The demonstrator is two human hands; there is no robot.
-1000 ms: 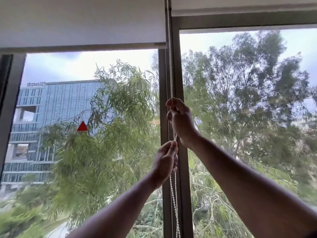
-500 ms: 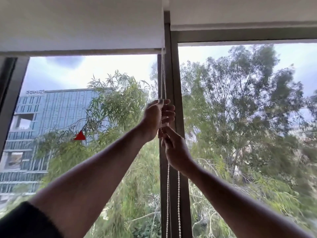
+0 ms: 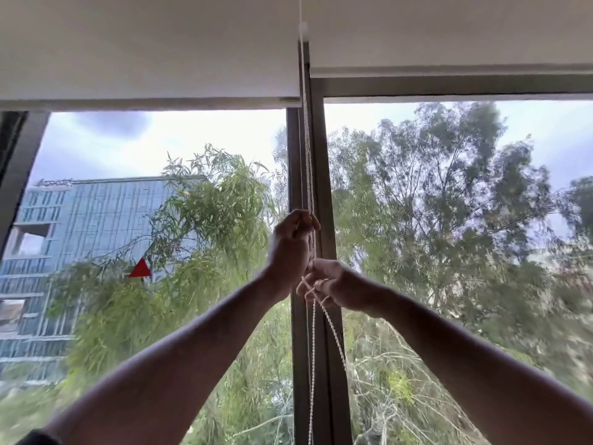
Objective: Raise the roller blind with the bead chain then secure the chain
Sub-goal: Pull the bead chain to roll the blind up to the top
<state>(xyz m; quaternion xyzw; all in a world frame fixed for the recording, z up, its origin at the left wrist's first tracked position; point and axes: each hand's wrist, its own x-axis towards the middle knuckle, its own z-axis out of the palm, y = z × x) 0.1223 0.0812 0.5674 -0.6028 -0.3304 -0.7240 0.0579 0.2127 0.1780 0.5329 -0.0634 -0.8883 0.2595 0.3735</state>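
Note:
The white bead chain [image 3: 307, 162] hangs down the dark window mullion [image 3: 321, 155] from a small fitting at the top. My left hand [image 3: 290, 252] is closed around the chain at mid-height. Just below and to the right, my right hand [image 3: 337, 284] grips the chain too, with a strand crossing its fingers and trailing down to the right. The left roller blind [image 3: 144, 59] is white, and its bottom bar sits high on the window. A second white blind [image 3: 449, 33] on the right is rolled up higher.
Two large glass panes show trees and a glass office building outside. A red triangle sticker [image 3: 140, 269] is on the left pane. A dark frame post [image 3: 16, 162] stands at the far left.
My left hand has risen from below my right hand to above it on the chain. My right hand has dropped lower. The camera has tilted upward.

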